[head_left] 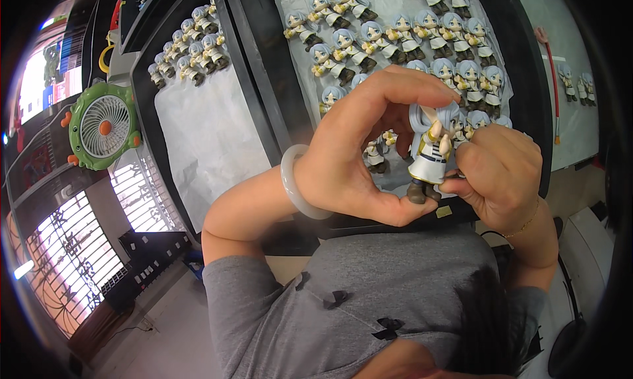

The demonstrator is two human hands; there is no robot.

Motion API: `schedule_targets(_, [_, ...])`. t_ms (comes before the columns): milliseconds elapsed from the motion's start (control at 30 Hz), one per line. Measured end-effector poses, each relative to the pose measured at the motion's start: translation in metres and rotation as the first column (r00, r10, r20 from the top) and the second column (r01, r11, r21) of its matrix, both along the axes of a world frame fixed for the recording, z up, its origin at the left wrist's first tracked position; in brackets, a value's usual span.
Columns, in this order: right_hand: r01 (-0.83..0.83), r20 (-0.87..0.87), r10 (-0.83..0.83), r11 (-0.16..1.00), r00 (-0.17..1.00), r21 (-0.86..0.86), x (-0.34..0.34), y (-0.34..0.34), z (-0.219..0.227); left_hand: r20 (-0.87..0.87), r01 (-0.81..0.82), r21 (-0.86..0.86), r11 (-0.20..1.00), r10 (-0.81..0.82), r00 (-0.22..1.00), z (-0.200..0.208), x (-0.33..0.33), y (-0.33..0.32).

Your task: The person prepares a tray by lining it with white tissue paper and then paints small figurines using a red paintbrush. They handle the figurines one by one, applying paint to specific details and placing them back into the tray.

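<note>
A small figurine (432, 151) with pale blue-grey hair, a white and yellow outfit and brown boots is held upright in front of me. My left hand (356, 142), with a white bangle at its wrist, grips it lengthwise: the thumb presses under the boots and the fingers reach over the head. My right hand (504, 171) is closed beside the figurine's lower side, thumb and forefinger pinched near the skirt. Something thin and dark shows at that pinch, too small to name. Behind my hands, rows of matching figurines (428, 33) lie on a paper-lined black tray (527, 69).
To the left, another black tray (254, 62) with white paper (211, 142) holds more figurines (191, 49) at its far end. A green fan (99, 155) stands beyond it. At the right are a red-handled brush (550, 82) and several loose figurines (577, 86).
</note>
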State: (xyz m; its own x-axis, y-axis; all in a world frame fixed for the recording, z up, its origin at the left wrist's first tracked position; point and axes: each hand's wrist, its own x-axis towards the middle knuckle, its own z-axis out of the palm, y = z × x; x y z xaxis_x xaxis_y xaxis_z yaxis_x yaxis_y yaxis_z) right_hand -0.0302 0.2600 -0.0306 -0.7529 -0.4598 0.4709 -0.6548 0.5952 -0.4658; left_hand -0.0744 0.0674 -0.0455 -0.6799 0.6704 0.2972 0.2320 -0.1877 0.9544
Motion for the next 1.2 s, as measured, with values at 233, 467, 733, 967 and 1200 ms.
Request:
schedule_targets(233, [-0.012,0.019,0.012,1.000,1.000,-0.001,-0.0001,0.0005,0.0003,-0.008,0.003,-0.011,1.000,-0.003,1.000,-0.0003,0.0000,-0.0005])
schedule_targets(467, [-0.039,0.043,0.039,0.999,0.998,0.012,-0.0003,0.0015,0.0018,0.018,0.016,0.001,1.000,-0.016,1.000,-0.0003,0.0004,-0.0005])
schedule_targets(733, [-0.020,-0.007,0.020,1.000,1.000,-0.018,0.0004,0.0006,-0.0010,0.060,0.038,0.058,0.998,-0.041,0.997,-0.0012,0.0019,0.0024])
schedule_targets(967, [-0.029,0.007,0.030,0.999,1.000,-0.016,-0.0002,-0.0003,-0.0010,0.049,0.047,0.070,0.996,-0.051,0.997,-0.0018,0.0016,0.0022])
schedule_targets(1200, [-0.028,0.011,0.028,0.998,1.000,-0.055,0.0000,-0.0006,-0.0032,0.057,0.047,0.063,0.997,-0.051,0.997,-0.0009,0.0022,0.0020])
